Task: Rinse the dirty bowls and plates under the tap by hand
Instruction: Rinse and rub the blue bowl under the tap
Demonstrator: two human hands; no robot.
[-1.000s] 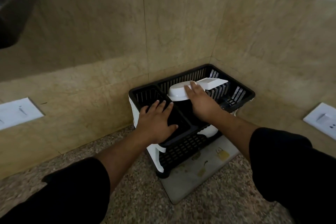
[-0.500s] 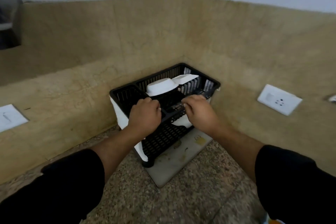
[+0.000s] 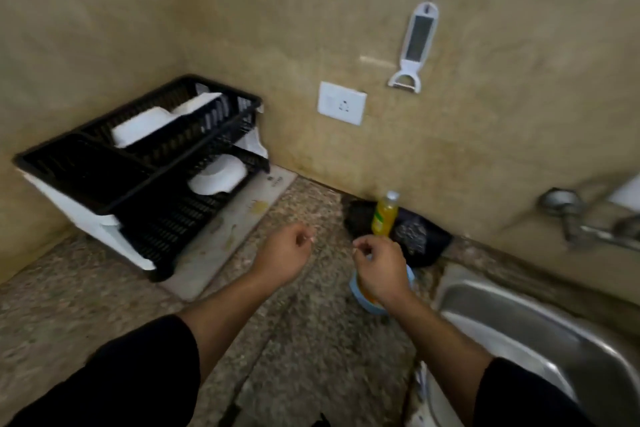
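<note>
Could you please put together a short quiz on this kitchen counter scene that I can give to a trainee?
1. True or false: the left hand grips a plate.
2. What hangs on the wall up and to the right of the wall socket? A) a white peeler B) a ladle C) a towel
3. Fill in the blank: the yellow bottle stands on the counter between the black dish rack and the steel ____.

Key: 1 false, it holds nothing; 2 A; 3 sink.
</note>
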